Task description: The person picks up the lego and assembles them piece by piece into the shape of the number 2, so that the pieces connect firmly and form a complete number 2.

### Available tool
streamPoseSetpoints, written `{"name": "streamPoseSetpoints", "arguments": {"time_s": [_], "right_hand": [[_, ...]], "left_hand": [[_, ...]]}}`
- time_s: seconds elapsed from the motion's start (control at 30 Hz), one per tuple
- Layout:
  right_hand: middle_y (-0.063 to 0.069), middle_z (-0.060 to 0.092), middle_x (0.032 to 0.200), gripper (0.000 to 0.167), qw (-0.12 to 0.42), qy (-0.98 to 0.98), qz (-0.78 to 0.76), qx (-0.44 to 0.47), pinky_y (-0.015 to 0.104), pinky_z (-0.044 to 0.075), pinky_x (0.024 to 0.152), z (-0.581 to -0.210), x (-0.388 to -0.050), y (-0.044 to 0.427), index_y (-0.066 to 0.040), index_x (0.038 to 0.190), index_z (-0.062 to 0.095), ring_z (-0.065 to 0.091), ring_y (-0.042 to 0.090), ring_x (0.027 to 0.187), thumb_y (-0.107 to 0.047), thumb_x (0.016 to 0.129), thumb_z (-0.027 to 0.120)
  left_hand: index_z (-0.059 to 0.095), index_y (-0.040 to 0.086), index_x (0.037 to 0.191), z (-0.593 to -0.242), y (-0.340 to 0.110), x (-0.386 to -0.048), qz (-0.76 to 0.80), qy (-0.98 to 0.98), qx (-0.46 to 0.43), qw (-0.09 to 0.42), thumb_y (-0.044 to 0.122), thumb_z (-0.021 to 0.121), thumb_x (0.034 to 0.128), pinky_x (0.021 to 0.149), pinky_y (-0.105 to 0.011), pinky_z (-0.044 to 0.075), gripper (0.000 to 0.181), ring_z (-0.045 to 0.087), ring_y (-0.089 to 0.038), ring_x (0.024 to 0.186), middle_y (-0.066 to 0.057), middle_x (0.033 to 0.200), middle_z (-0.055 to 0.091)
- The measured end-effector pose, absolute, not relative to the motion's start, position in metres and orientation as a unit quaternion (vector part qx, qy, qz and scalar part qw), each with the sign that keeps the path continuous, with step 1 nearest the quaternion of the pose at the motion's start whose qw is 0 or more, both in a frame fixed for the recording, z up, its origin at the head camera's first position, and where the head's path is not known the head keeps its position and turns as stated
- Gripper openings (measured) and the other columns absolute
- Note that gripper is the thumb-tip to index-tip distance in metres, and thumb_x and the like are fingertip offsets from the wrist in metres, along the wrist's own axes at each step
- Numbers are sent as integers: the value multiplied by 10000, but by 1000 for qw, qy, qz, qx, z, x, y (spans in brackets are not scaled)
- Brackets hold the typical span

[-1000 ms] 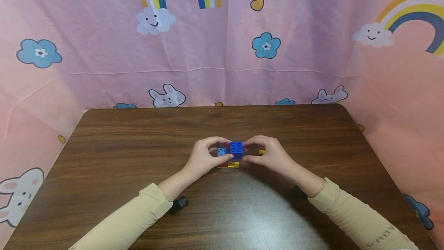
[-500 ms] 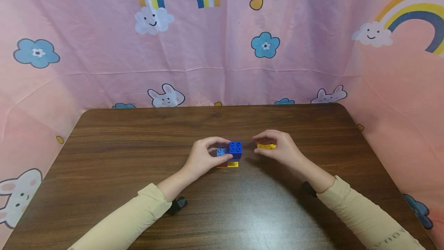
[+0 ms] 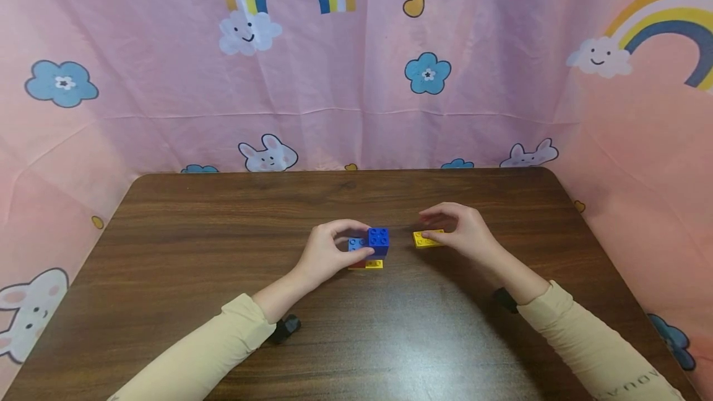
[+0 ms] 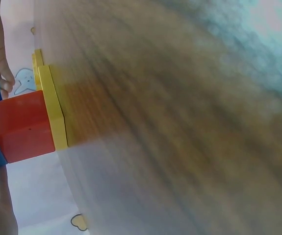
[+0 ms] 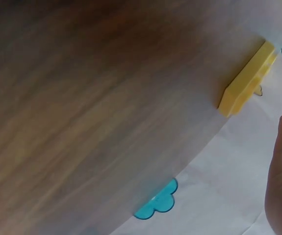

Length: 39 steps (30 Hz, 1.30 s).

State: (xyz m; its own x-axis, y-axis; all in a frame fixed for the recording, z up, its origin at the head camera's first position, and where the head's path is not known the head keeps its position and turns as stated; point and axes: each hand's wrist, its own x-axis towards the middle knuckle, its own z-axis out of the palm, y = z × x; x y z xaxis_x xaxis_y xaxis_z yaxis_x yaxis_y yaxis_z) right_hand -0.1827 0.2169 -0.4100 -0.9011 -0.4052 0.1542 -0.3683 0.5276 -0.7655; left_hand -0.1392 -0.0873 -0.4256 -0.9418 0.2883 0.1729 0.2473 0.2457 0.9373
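My left hand [image 3: 323, 254] pinches a small stack of toy building bricks between thumb and fingers. A dark blue brick [image 3: 379, 237] tops the stack, with a light blue brick [image 3: 355, 243] lower at its left. Under them, a red brick [image 4: 25, 127] stands on a flat yellow brick [image 4: 53, 107]. To the right, another flat yellow brick [image 3: 421, 241] lies studs up on the table. Above it hovers my right hand [image 3: 468, 228], thumb and fingers apart with nothing held. In the right wrist view its extended fingers [image 5: 280, 152] show a gap from that yellow brick.
The bricks are on a brown wooden table [image 3: 223, 234]. A pink patterned curtain [image 3: 334, 79] hangs behind and beside it. Dark objects, not clear in kind, show by the left cuff [image 3: 286, 328] and the right cuff [image 3: 504, 299].
My right hand has drawn away from the stack, moving right to above the loose yellow brick, which has come into fuller view. The left hand keeps its hold on the stack.
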Motion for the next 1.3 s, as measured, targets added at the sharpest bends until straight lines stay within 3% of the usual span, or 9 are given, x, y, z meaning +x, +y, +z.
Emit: {"name": "streamPoseSetpoints", "arguments": {"time_s": [0.43,1.3], "right_hand": [[155,778,1205,365,36,891,-407,-197,548,634,951,-417,-191,237,-26,1248,744,750,344,1097,-53,898,846],[235,751,1240,389,101,902,-361,-216,533,631,968,-428,-200,252,47,1232,731,732,395,1104,-22,871,859]], "left_hand": [[758,17,1192,-426,-88,-140,591,788,170,21,40,869,870,1029,-364,623,341,733,-327,1167,-168,1234,768],[757,27,1206,-427,-89,-140,589,789,171,29,56,864,882,1041,-376,617,342,718,-323,1198,-160,1262,759]]}}
